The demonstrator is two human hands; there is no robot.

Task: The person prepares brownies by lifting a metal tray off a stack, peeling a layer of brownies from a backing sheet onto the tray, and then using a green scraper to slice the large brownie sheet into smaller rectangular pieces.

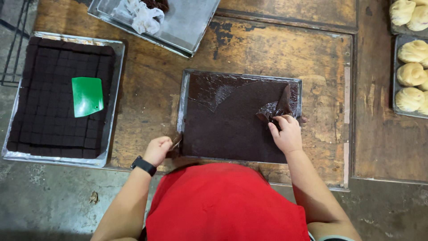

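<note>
Nearest, the left hand point(157, 150) grips the near-left corner of the brownie tray point(183, 100) on the bench point(151, 85); at the tray's right side the right hand point(286, 132) pinches the glossy plastic sheet point(274, 108), peeled off the brownie slab point(232, 125); beyond, left, a green scraper point(87, 96)

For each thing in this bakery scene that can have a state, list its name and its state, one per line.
Plastic film: partly peeled, bunched in right hand.
Centre tray: holds an uncut dark slab; left hand grips its corner.
Left tray: slab cut into squares.
Green scraper: lying flat on the squares.
Dough buns: unbaked, pale.
</note>
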